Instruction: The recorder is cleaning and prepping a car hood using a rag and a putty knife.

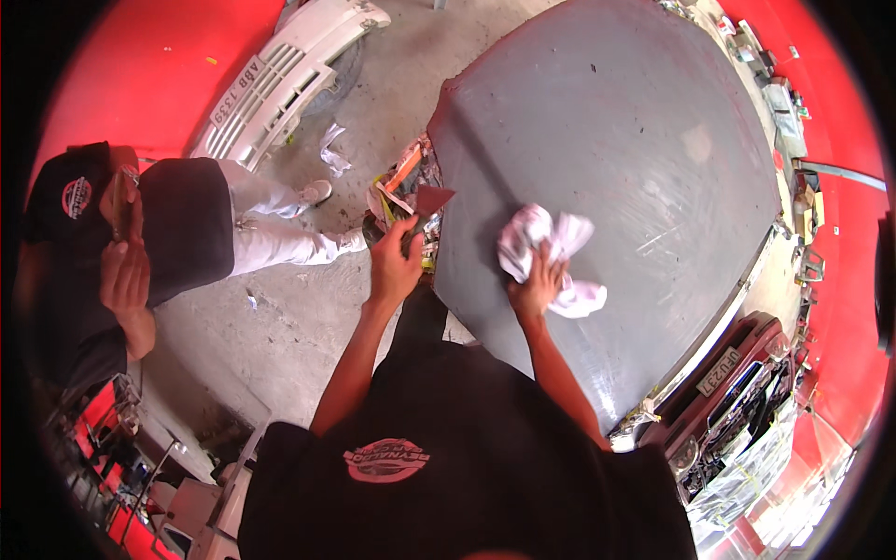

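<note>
My right hand [535, 285] presses a crumpled white and pinkish cloth [577, 297] against a large grey car hood [653, 177], its fingers closed over part of the cloth. Just off the hood's left edge, my left hand [396, 261] grips a putty knife [433, 200] by its handle. The knife's flat, reddish triangular blade points up and away from me. Pale scuffs and small dark specks mark the hood's grey surface.
At left stands another person [187, 219] in a dark shirt and light trousers, both hands raised. A white car bumper [280, 84] is at upper left. Crumpled paper and scraps [397, 191] line the hood's left edge. A dark red car front [714, 392] sits at lower right.
</note>
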`<state>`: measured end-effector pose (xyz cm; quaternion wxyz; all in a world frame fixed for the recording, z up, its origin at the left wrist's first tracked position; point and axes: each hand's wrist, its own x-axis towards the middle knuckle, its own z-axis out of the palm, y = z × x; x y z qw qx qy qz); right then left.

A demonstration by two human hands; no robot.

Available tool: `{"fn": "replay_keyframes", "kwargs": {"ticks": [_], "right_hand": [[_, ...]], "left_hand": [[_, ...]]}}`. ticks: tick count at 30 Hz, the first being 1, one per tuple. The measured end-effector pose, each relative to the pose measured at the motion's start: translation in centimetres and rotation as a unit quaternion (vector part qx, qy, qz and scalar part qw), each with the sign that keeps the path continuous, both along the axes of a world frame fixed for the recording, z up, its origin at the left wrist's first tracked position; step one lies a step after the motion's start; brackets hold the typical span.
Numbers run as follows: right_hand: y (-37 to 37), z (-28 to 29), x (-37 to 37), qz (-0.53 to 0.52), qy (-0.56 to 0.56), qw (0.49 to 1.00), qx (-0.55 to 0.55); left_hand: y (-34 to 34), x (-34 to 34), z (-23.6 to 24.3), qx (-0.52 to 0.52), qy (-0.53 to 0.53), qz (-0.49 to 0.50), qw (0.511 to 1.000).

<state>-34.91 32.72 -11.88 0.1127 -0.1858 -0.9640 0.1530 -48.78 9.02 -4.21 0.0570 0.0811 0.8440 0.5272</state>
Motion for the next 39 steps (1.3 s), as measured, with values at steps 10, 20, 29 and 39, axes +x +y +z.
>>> {"fn": "replay_keyframes", "kwargs": {"ticks": [10, 20, 29, 39], "right_hand": [[-0.3, 1.3, 1.7, -0.117, -0.008, 0.993, 0.003], [-0.2, 1.3, 1.6, -0.113, -0.004, 0.994, 0.006], [0.1, 1.0, 1.8, -0.118, -0.017, 0.993, 0.008], [0.1, 0.7, 1.9, -0.121, -0.006, 0.992, 0.017]], "left_hand": [[4.7, 1.9, -4.4, -0.085, 0.033, -0.014, 0.996], [5.9, -1.5, -3.5, -0.085, 0.0, 0.041, 0.996], [5.7, -1.6, -4.2, -0.084, 0.006, 0.034, 0.996], [6.5, -3.2, -4.6, -0.105, 0.018, 0.051, 0.993]]}}
